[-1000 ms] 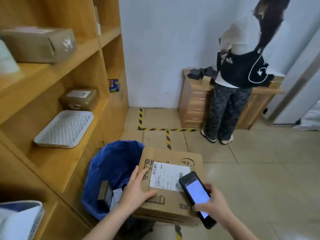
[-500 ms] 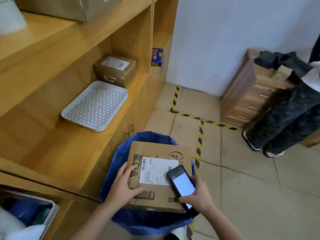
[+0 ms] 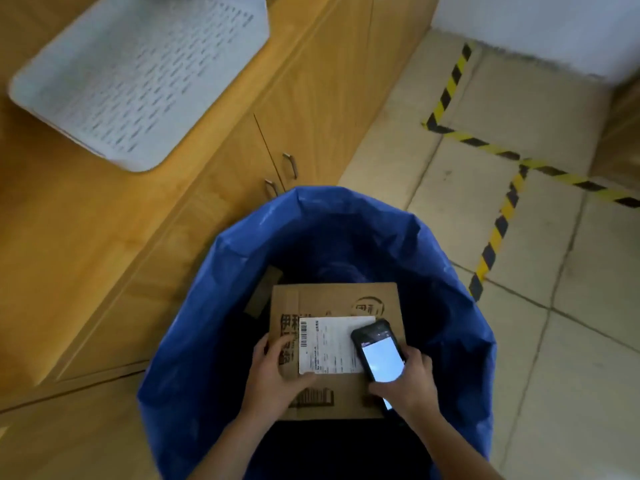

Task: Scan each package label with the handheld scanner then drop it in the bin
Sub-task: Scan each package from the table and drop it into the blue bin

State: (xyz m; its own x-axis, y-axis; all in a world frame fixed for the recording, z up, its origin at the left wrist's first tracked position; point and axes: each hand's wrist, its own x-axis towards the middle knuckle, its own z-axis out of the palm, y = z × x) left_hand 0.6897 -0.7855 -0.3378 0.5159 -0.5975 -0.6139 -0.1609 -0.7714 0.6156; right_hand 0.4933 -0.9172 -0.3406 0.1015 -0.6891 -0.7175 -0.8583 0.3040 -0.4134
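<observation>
A brown cardboard package (image 3: 332,301) with a white shipping label (image 3: 329,344) is held flat inside the mouth of the blue-lined bin (image 3: 214,306). My left hand (image 3: 273,374) grips the package's left side, thumb on top near the label. My right hand (image 3: 408,381) holds the black handheld scanner (image 3: 379,355), its screen lit, lying over the label's right end, and also presses on the package's right edge. Another brown item (image 3: 263,292) shows deeper in the bin, mostly hidden by the package.
A wooden shelf unit with cabinet doors (image 3: 242,150) stands to the left, close against the bin. A white perforated tray (image 3: 138,74) lies on its shelf. Yellow-black tape (image 3: 498,230) marks the tiled floor to the right.
My view has tilted down over the bin. Both hands have lowered the package from above the bin's rim into its opening, with the scanner still on the label.
</observation>
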